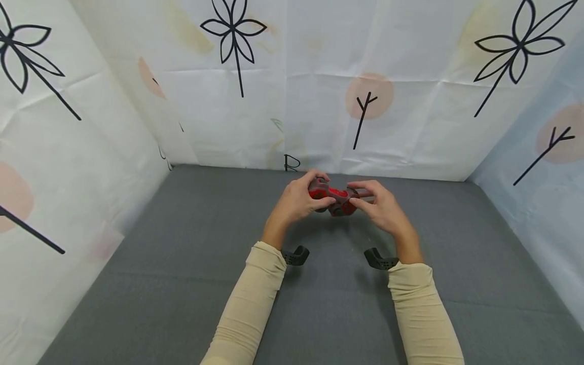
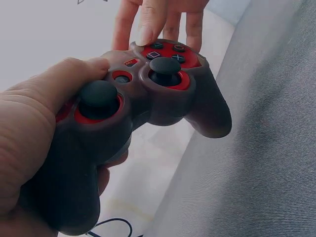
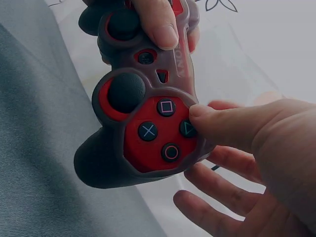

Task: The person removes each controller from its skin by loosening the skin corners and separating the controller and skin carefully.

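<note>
A red game controller [image 1: 338, 193] in a translucent dark sleeve is held up over the far part of the grey table. My left hand [image 1: 296, 200] grips its left side, with the thumb lying across the front beside the left stick [image 2: 98, 98]. From the other side, my right hand [image 1: 382, 209] pinches the controller's edge. In the right wrist view its thumb presses the rim of the sleeve near the triangle button [image 3: 187, 128], and the other fingers reach behind, partly hidden. The square, cross and circle buttons and the right stick [image 3: 126, 93] face that camera.
Grey cloth covers the table [image 1: 191, 304]. White fabric walls [image 1: 315, 116] with printed flowers and twigs stand at the back and both sides. A dark wrist mount [image 1: 295, 256] sits at the left wrist, another mount [image 1: 380, 259] at the right.
</note>
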`<action>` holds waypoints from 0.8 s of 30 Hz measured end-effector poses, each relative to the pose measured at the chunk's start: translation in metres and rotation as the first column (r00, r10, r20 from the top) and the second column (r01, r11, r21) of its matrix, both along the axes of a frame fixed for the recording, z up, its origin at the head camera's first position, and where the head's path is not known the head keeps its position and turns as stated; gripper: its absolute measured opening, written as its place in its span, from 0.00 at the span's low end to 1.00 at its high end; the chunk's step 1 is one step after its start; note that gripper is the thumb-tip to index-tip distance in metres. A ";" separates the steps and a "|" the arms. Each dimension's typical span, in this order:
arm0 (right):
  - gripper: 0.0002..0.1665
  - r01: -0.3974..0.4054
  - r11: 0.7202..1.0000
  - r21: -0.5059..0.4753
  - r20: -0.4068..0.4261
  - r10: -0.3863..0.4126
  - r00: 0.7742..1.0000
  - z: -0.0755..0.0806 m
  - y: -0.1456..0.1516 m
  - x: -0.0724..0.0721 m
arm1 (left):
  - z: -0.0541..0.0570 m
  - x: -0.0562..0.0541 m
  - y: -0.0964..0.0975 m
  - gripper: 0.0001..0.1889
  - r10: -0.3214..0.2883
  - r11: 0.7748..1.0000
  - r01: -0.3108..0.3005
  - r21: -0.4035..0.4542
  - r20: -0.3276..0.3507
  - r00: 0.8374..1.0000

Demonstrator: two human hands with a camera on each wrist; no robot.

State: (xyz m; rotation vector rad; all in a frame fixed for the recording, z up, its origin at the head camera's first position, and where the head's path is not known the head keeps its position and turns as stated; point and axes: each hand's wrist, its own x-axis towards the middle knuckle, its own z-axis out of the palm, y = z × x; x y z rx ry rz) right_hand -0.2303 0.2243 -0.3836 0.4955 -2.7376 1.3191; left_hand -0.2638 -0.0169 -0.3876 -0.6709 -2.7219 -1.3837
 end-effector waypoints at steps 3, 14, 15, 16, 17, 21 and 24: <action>0.21 -0.017 1.000 0.010 -0.026 0.017 1.000 0.000 0.000 -0.001 | -0.002 0.000 0.000 0.26 -0.007 1.000 0.007 0.002 -0.004 1.000; 0.16 -0.029 0.993 0.111 -0.108 0.041 0.993 -0.006 -0.006 0.001 | -0.005 -0.001 0.002 0.27 -0.001 0.999 0.002 -0.050 0.029 1.000; 0.14 -0.019 0.992 0.122 -0.136 0.035 0.990 -0.007 -0.006 0.001 | -0.005 0.000 0.002 0.27 -0.003 0.999 0.005 -0.051 0.031 1.000; 0.13 -0.009 0.992 0.130 -0.161 0.030 0.987 -0.007 -0.007 0.001 | -0.005 0.000 0.002 0.27 -0.004 0.999 0.006 -0.050 0.035 0.999; 0.11 0.000 0.990 0.138 -0.189 0.026 0.982 -0.008 -0.008 0.001 | -0.005 0.000 0.001 0.27 -0.003 0.999 0.005 -0.049 0.041 0.999; 0.07 0.015 0.990 0.139 -0.268 0.023 0.963 -0.012 -0.010 -0.001 | -0.005 -0.001 0.000 0.27 0.001 0.999 0.003 -0.048 0.078 0.997; 0.05 0.014 0.992 0.129 -0.290 0.024 0.957 -0.013 -0.011 -0.004 | -0.004 -0.002 -0.002 0.29 -0.006 0.998 0.014 -0.068 0.104 0.995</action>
